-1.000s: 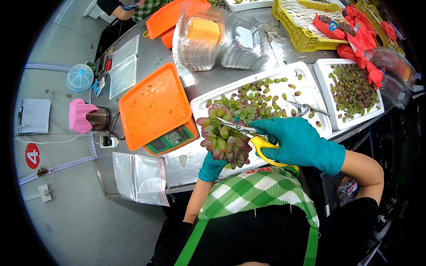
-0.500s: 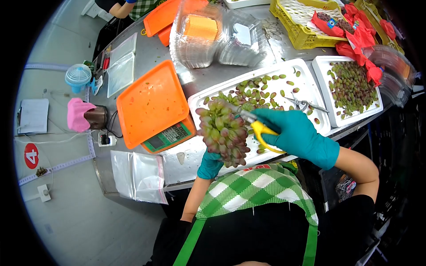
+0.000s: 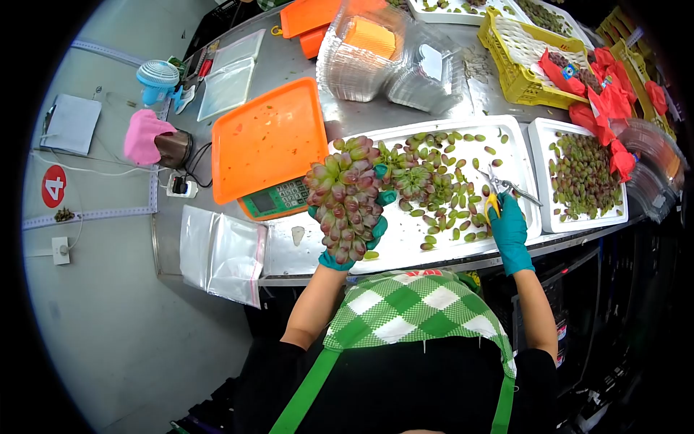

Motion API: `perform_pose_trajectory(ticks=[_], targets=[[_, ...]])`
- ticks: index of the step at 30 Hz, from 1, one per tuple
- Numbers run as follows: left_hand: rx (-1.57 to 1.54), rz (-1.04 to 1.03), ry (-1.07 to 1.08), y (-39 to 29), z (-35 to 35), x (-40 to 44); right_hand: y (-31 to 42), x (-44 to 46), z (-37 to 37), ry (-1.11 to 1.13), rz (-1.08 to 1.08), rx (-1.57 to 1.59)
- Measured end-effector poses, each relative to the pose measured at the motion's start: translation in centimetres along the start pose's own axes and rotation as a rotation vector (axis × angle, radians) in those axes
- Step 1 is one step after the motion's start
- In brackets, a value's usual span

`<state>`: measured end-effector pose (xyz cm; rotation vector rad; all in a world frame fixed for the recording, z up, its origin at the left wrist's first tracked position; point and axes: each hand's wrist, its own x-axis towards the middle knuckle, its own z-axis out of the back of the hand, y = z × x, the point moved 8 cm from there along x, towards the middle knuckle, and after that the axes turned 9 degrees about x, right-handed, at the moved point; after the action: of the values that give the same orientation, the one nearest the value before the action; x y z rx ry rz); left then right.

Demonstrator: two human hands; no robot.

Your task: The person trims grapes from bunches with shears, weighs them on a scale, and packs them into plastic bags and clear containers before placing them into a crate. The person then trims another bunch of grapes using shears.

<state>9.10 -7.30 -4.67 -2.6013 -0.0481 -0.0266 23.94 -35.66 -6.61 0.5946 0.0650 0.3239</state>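
My left hand [image 3: 379, 217], in a teal glove, holds up a large bunch of red-green grapes [image 3: 345, 199], its fingers partly hidden behind the fruit. Over the right side of the white tray [image 3: 394, 253], my gloved right hand [image 3: 510, 230] is closed on the yellow handles of the scissors [image 3: 494, 206]. The scissor blades are beside a second metal cutting tool [image 3: 517, 189] lying in the tray. Loose grapes [image 3: 452, 213] and small green clusters [image 3: 413, 182] lie in the same tray.
An orange scale [image 3: 271, 141] stands left of the tray, with clear bags [image 3: 220, 249] in front. Clear plastic containers [image 3: 358, 61] are stacked behind. A smaller white tray of grapes [image 3: 585, 177] and a yellow crate [image 3: 517, 76] are at the right.
My right hand has moved right and down with the scissors, away from the bunch. My left hand has turned the bunch and moved it slightly left. The camera view has shifted.
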Motion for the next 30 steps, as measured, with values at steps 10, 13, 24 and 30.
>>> perform_pose_trajectory(ticks=[10,13,24,30], targets=[[0.249,-0.226,-0.194,-9.9,2.6,-0.7,1.9,0.6,2.0,0.048,0.029,-0.347],[0.447,-0.129,-0.548,-16.6,7.4,-3.1,3.1,0.3,2.9,-0.029,0.073,-0.283],[0.998,0.165,-0.411,-29.9,9.3,1.4,2.0,-0.7,1.5,-0.016,-0.083,0.029],[1.401,0.338,-0.328,-29.2,9.1,3.3,1.5,-0.4,0.8,0.031,-0.122,0.028]])
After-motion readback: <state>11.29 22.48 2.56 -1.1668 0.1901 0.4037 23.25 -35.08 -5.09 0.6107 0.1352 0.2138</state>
